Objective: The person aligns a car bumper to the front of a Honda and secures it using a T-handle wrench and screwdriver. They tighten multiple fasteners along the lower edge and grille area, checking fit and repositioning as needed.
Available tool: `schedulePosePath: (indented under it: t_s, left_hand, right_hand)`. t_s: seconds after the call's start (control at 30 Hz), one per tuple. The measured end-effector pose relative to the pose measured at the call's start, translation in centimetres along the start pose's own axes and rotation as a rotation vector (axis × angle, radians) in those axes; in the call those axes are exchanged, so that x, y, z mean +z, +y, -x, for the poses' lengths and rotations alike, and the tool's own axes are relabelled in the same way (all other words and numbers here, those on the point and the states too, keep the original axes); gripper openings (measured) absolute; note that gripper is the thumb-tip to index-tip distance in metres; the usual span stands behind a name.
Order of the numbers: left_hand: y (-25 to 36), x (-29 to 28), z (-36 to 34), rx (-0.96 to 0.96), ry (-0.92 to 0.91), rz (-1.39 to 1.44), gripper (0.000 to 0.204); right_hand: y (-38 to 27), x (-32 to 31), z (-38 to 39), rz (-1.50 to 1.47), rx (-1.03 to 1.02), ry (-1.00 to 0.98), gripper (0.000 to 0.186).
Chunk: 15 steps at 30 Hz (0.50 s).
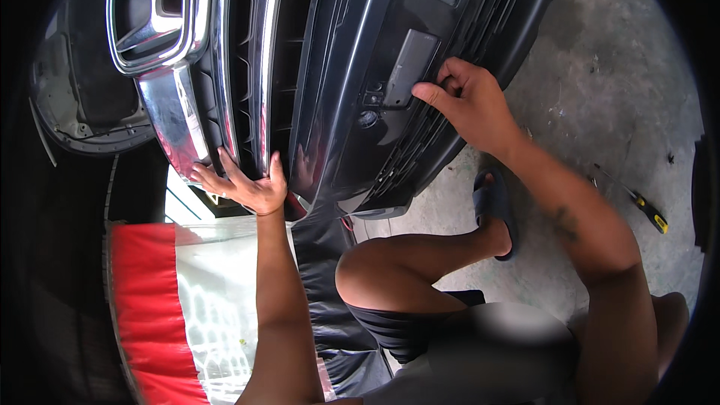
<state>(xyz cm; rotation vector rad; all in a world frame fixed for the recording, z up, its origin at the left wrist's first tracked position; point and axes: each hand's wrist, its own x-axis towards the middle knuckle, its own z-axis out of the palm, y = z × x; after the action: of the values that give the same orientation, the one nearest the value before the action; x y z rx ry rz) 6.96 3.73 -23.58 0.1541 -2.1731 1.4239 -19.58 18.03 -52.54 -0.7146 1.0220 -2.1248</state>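
Observation:
A dark car front bumper (352,45) fills the upper middle. Beside it on the left runs the front grille (289,30), with chrome strips and a large chrome emblem (150,13). My left hand (251,189) lies on the lower end of the grille, its fingers spread across the trim. On the bumper's face sits a grey rectangular plate bracket (412,60). My right hand (472,97) is closed on the bumper beside it. Its thumb touches the bracket's lower corner, and the curled fingers reach toward the lower slats, where their tips are partly hidden.
On the concrete floor (600,90) at right lies a screwdriver (646,210) with a yellow and black handle. A red, white and black cover (146,285) hangs at lower left. The raised hood (105,82) is at far left. My sandalled foot (491,206) stands below the bumper.

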Motion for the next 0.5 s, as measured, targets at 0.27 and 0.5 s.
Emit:
schedulePosePath:
  t_s: [0.27, 0.5]
  left_hand:
    - [0.3, 0.6, 0.3, 0.033, 0.010, 0.005, 0.095]
    - [0.1, -0.6, -0.2, -0.009, -0.061, -0.069, 0.098]
  right_hand:
    - [0.5, 1.1, -0.2, 0.018, -0.002, 0.044, 0.056]
    - [0.2, 0.4, -0.7, 0.044, -0.036, 0.015, 0.057]
